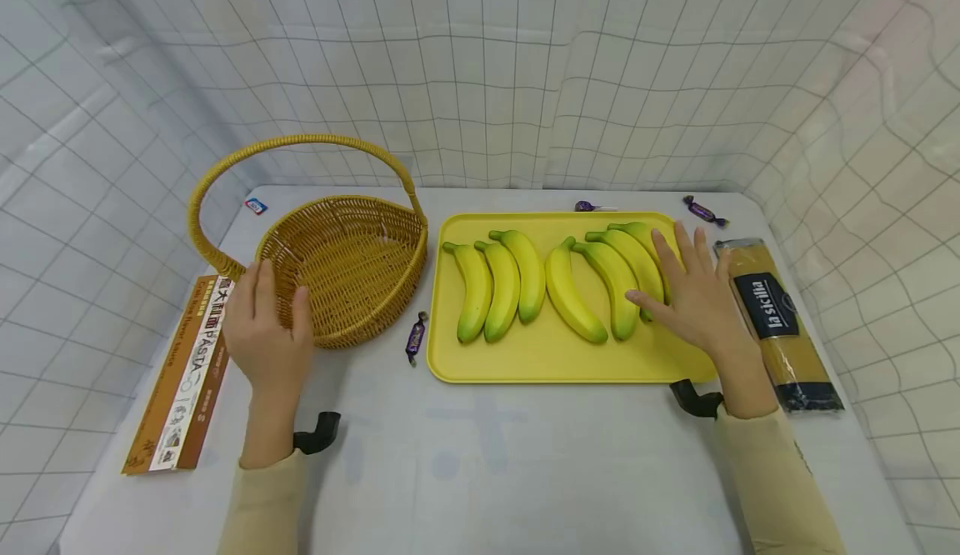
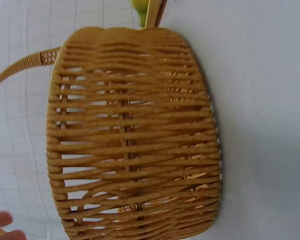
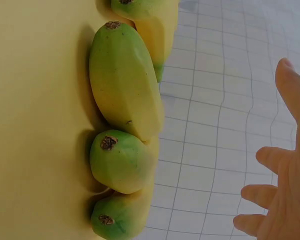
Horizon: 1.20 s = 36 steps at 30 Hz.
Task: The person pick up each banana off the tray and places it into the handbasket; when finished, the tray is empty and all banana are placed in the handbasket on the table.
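My left hand [image 1: 266,342] hovers at the near left side of a woven wicker basket [image 1: 352,334] with a tall arched handle [image 1: 315,140]. Its fingers are extended and hold nothing. In the left wrist view, the basket's slatted side [image 2: 132,135] fills the middle, with fingertips [image 2: 0,220] at the lower left. On a yellow tray [image 1: 517,365] several bananas [image 1: 573,301] lie in two groups. Over the right end of the tray, my right hand [image 1: 697,297] spreads its fingers, overlapping the rightmost banana. The right wrist view shows bananas [image 3: 122,80] beside the empty, spread hand.
A brown pasta box [image 1: 180,380] lies left of the basket, and a spaghetti pack [image 1: 780,322] right of the tray. Wrapped candies sit between basket and tray [image 1: 416,338] and at the back right [image 1: 705,211]. Behind the tray is a lollipop [image 1: 585,206]. Gridded white cloth surrounds the table.
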Available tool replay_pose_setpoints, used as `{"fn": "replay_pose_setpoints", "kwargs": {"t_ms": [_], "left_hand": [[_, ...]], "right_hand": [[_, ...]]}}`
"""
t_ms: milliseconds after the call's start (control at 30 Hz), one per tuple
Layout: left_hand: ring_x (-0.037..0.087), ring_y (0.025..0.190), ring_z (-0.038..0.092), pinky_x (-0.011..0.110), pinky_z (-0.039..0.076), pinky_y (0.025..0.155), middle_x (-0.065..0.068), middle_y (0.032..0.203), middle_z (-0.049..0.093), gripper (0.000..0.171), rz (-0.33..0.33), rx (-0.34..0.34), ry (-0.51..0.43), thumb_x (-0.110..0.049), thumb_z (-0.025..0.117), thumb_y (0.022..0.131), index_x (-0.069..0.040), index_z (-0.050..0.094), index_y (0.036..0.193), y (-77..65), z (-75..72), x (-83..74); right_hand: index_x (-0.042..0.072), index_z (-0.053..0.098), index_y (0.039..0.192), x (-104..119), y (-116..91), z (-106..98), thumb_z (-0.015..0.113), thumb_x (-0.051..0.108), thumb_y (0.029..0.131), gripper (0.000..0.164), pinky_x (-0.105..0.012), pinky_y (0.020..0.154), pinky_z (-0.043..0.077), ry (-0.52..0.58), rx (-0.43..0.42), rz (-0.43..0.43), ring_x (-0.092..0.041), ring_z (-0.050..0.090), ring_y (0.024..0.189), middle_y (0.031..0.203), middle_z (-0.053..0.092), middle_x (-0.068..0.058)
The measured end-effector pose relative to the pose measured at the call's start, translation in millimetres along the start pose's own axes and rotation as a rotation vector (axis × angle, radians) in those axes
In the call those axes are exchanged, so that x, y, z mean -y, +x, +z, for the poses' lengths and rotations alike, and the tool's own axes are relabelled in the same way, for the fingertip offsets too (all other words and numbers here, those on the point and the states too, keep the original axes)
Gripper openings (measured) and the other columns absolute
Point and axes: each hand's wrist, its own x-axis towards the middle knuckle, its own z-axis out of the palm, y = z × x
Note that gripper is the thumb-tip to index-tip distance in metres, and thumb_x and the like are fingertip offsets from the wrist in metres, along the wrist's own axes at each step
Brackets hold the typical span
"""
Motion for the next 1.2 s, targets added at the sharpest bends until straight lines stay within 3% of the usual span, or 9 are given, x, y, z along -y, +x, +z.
{"fn": "replay_pose_setpoints", "kwargs": {"t_ms": [100,200,367,467,567,700,933,1067,1200], "left_hand": [[0.037,0.115,0.055,0.048,0.040,0.100,0.022,0.123,0.062,0.042,-0.144,-0.213,-0.064,-0.025,0.060,0.094,-0.002,0.062,0.129,9.4,2.8,3.3],[0.027,0.114,0.054,0.036,0.039,0.099,0.016,0.122,0.060,0.040,-0.311,-0.307,-0.128,-0.021,0.062,0.093,-0.006,0.060,0.130,20.4,3.1,7.5],[0.011,0.114,0.046,0.024,0.035,0.094,0.007,0.134,0.049,0.053,-0.498,-0.226,-0.181,-0.027,0.060,0.095,-0.011,0.046,0.143,33.8,3.4,16.0],[0.002,0.106,0.043,0.021,0.037,0.087,0.006,0.135,0.048,0.054,-0.574,-0.168,-0.210,-0.029,0.060,0.095,-0.013,0.045,0.144,37.1,6.4,20.5],[-0.004,0.099,0.042,0.020,0.040,0.083,0.007,0.134,0.049,0.051,-0.644,-0.157,-0.228,-0.027,0.059,0.095,-0.014,0.047,0.143,39.1,11.4,24.5],[-0.004,0.094,0.045,0.020,0.040,0.085,-0.002,0.121,0.054,0.041,-0.692,-0.183,-0.260,-0.024,0.059,0.095,-0.014,0.056,0.135,41.7,18.2,28.0],[-0.002,0.086,0.053,0.020,0.043,0.080,-0.019,0.090,0.053,0.020,-0.736,-0.287,-0.318,-0.017,0.059,0.096,-0.010,0.071,0.111,39.4,28.8,30.2],[-0.001,0.079,0.052,0.019,0.042,0.076,-0.018,0.082,0.052,0.020,-0.719,-0.335,-0.351,-0.012,0.058,0.096,-0.004,0.072,0.107,36.4,27.8,21.0],[-0.001,0.079,0.052,0.019,0.041,0.077,-0.017,0.081,0.051,0.021,-0.714,-0.328,-0.371,-0.009,0.057,0.096,0.002,0.070,0.109,36.8,22.0,7.4]], "right_hand": [[0.016,0.015,0.158,-3,2,1,0.050,0.065,0.091,0.091,-0.076,0.106,0.000,0.032,-0.056,-0.005,-0.047,0.001,0.148,0.162,0.008,-0.022],[0.012,0.021,0.156,-7,4,2,0.051,0.064,0.091,0.089,-0.076,0.107,0.003,0.084,-0.131,-0.020,-0.049,0.008,0.147,0.160,0.016,-0.024],[0.006,0.029,0.153,-16,10,3,0.053,0.058,0.094,0.082,-0.071,0.110,0.013,0.185,-0.254,-0.059,-0.050,0.021,0.143,0.155,0.026,-0.027],[0.003,0.032,0.151,-22,14,4,0.053,0.056,0.094,0.081,-0.068,0.111,0.017,0.240,-0.304,-0.076,-0.049,0.025,0.142,0.153,0.030,-0.028],[0.001,0.033,0.150,-27,18,6,0.055,0.052,0.095,0.079,-0.065,0.112,0.020,0.304,-0.342,-0.081,-0.048,0.026,0.141,0.152,0.032,-0.028],[0.001,0.033,0.150,-33,23,8,0.061,0.041,0.095,0.074,-0.065,0.111,0.021,0.381,-0.357,-0.038,-0.049,0.027,0.140,0.151,0.033,-0.028],[0.001,0.032,0.151,-43,29,14,0.065,0.025,0.094,0.070,-0.065,0.109,0.023,0.406,-0.327,0.058,-0.051,0.032,0.135,0.148,0.035,-0.031],[-0.001,0.032,0.150,-47,31,19,0.066,0.013,0.092,0.069,-0.063,0.099,0.034,0.417,-0.308,0.092,-0.051,0.039,0.127,0.144,0.038,-0.033],[-0.001,0.028,0.152,-51,31,22,0.063,0.015,0.095,0.069,-0.063,0.097,0.037,0.448,-0.246,0.150,-0.052,0.040,0.127,0.144,0.036,-0.034]]}}
